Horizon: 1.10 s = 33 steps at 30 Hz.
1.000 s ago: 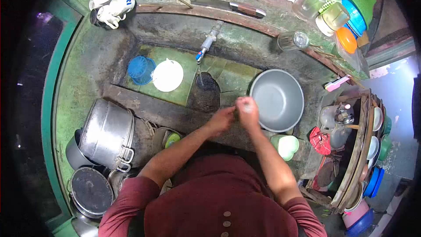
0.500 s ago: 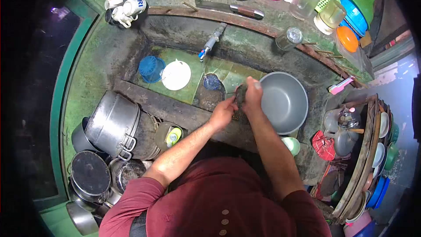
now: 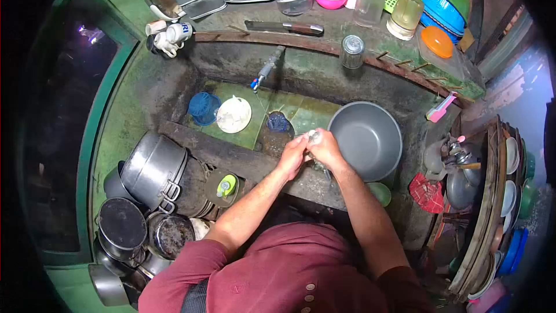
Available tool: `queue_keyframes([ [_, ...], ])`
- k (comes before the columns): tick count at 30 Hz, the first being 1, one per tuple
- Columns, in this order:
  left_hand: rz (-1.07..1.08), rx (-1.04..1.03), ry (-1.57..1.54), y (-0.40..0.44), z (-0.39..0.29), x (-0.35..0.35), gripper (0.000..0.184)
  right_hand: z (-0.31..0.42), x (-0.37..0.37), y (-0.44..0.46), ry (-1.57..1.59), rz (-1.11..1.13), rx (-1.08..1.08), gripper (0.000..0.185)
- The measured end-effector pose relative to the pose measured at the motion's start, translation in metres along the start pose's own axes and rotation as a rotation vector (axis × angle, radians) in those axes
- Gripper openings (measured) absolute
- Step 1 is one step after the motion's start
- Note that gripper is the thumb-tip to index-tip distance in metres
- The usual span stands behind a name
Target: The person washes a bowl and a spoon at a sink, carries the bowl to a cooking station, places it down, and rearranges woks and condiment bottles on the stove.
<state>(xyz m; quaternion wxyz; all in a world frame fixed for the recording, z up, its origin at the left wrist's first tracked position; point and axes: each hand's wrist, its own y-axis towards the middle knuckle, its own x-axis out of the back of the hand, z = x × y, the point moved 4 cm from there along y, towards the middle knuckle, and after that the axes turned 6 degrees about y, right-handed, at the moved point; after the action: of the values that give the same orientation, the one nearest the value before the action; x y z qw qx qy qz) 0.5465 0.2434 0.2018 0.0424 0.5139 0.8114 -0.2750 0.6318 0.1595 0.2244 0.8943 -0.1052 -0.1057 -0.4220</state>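
My left hand (image 3: 293, 153) and my right hand (image 3: 324, 149) are pressed together over the front ledge of the sink (image 3: 260, 165). Between them is a small whitish, shiny thing (image 3: 314, 137), mostly covered by the fingers, so its kind cannot be told. A few dark strands hang below the right hand. Just beyond the hands, a dark blue scrubbing mesh (image 3: 277, 122) rests on a dark stone on the green sink floor. The large grey basin (image 3: 368, 142) stands immediately right of my right hand.
A white plate (image 3: 234, 115) and a blue plastic cup (image 3: 204, 109) sit in the sink near the tap (image 3: 263, 72). Pots (image 3: 153, 168) crowd the left, beside a green-topped bottle (image 3: 226, 185). A knife (image 3: 284, 27) lies on the back ledge. A dish rack (image 3: 492, 197) stands at right.
My hands have come closer together and moved slightly toward my body. The dark thing between them is now mostly hidden, and a whitish piece shows at the fingers. The camera view has shifted.
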Motion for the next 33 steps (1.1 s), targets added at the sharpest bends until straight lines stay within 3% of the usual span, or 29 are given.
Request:
queue_keyframes([
  [2, -0.013, -0.047, 0.023, 0.009, -0.003, -0.003, 0.029, 0.005, 0.002, -0.006, -0.165, 0.036, -0.003, 0.02],
  [4, -0.084, -0.201, 0.292, 0.018, -0.011, -0.004, 0.019, -0.03, -0.005, 0.005, -0.217, 0.076, 0.041, 0.021],
  [5, -0.084, -0.205, 0.291, 0.024, -0.008, -0.001, 0.019, -0.026, -0.004, 0.003, -0.219, 0.075, 0.044, 0.021],
  [7, -0.083, -0.311, 0.596, 0.033, -0.006, 0.008, 0.016, -0.022, -0.004, -0.003, -0.09, -0.023, -0.015, 0.02],
  [9, -0.074, -0.347, 0.601, 0.036, -0.02, 0.013, 0.017, -0.019, -0.01, 0.001, -0.089, -0.021, -0.127, 0.023],
  [11, -0.192, -0.254, 0.271, 0.048, -0.034, 0.03, 0.017, -0.013, -0.014, -0.001, -0.312, 0.06, -0.153, 0.027],
  [15, -0.275, -0.19, 0.283, 0.083, -0.037, 0.076, 0.014, 0.005, -0.014, -0.009, -0.457, 0.107, -0.24, 0.037],
  [19, -0.478, -0.222, -0.143, 0.121, -0.046, 0.15, 0.012, -0.024, -0.009, -0.013, -0.553, 0.061, -0.18, 0.025],
  [21, -0.535, -0.249, -0.048, 0.143, -0.048, 0.172, 0.013, -0.037, 0.014, -0.032, -0.599, 0.027, -0.173, 0.023],
  [23, -0.309, -0.165, 0.153, 0.167, -0.04, 0.189, 0.007, -0.036, 0.046, -0.063, -0.382, -0.038, -0.347, 0.022],
  [24, -0.248, -0.115, 0.105, 0.173, -0.037, 0.184, 0.01, -0.052, 0.061, -0.082, -0.299, -0.124, -0.413, 0.021],
  [26, -0.043, 0.014, 0.098, 0.174, -0.046, 0.164, 0.026, -0.067, 0.086, -0.118, -0.116, -0.298, -0.54, 0.019],
  [29, 0.028, -0.018, 0.231, 0.183, -0.05, 0.161, 0.03, -0.082, 0.115, -0.168, -0.02, -0.536, -0.635, 0.014],
  [31, -0.001, -0.005, -0.017, 0.193, -0.052, 0.177, 0.031, -0.07, 0.118, -0.18, -0.032, -0.576, -0.63, 0.013],
  [33, 0.105, 0.054, -0.251, 0.2, -0.055, 0.184, 0.032, -0.081, 0.119, -0.195, 0.065, -0.663, -0.589, 0.009],
])
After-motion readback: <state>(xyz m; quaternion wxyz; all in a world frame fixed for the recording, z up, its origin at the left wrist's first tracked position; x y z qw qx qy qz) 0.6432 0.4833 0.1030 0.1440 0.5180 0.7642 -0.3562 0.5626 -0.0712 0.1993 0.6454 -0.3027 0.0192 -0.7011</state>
